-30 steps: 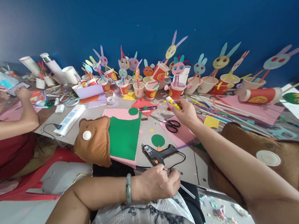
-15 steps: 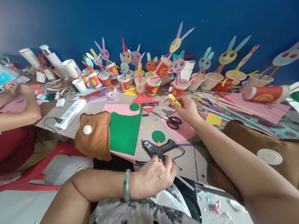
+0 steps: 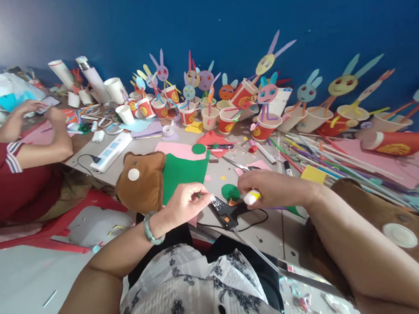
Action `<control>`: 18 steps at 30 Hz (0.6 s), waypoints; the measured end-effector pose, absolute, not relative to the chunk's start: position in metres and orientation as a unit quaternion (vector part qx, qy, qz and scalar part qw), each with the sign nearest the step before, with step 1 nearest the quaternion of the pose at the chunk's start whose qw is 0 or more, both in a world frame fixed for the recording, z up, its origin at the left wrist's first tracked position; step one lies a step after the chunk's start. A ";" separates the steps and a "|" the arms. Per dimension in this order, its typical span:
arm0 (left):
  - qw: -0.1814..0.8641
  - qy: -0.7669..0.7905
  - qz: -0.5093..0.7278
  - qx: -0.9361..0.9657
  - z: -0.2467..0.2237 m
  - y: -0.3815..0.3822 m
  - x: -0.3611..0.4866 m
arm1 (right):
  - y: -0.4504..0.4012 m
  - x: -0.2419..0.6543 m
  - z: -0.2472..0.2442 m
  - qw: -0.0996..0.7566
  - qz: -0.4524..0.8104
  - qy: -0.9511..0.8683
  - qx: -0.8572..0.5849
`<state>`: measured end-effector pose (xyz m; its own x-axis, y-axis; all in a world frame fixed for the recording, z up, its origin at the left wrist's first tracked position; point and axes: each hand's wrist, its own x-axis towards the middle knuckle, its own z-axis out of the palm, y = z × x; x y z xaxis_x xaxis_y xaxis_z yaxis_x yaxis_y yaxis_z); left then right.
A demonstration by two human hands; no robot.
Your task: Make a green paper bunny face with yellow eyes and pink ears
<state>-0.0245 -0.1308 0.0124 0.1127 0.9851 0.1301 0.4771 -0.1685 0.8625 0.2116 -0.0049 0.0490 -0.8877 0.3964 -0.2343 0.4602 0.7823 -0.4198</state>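
Observation:
My right hand (image 3: 273, 186) is closed around a yellow and white glue stick (image 3: 251, 197), its white end towards me. My left hand (image 3: 189, 203), a bangle on its wrist, is pinched just left of the hot glue gun (image 3: 226, 211); what its fingertips hold, if anything, is too small to make out. The black gun lies on its side on the table, a clear rod (image 3: 256, 248) sticking out of its back. Beyond it lie a green paper circle (image 3: 230, 192) and scissors (image 3: 240, 165), their handles partly behind my right hand. Green paper (image 3: 181, 174) lies past my left hand.
Paper cups with rabbit-faced figures (image 3: 267, 93) line the blue wall. Brown cushions (image 3: 138, 180) rest at both sides of the table edge. Pipe cleaners (image 3: 327, 156) spread to the right. A power strip (image 3: 112, 153) lies left, near a co-worker's arms (image 3: 44, 152).
My left hand has left the glue gun's handle and moved left and up. My right hand has brought the glue stick back towards me, over the gun. The view has shifted left.

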 end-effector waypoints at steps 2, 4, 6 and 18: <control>0.363 0.553 0.398 0.635 0.013 -0.132 -0.032 | -0.020 0.203 0.049 0.113 -0.194 0.949 0.220; 0.377 0.553 0.418 0.614 0.014 -0.134 -0.036 | -0.030 0.195 0.043 0.148 -0.166 0.951 0.216; 0.383 0.551 0.436 0.600 0.015 -0.138 -0.039 | -0.035 0.190 0.037 0.171 -0.154 0.949 0.217; 0.376 0.510 0.530 0.564 0.014 -0.150 -0.060 | -0.039 0.181 0.034 0.189 -0.122 0.958 0.180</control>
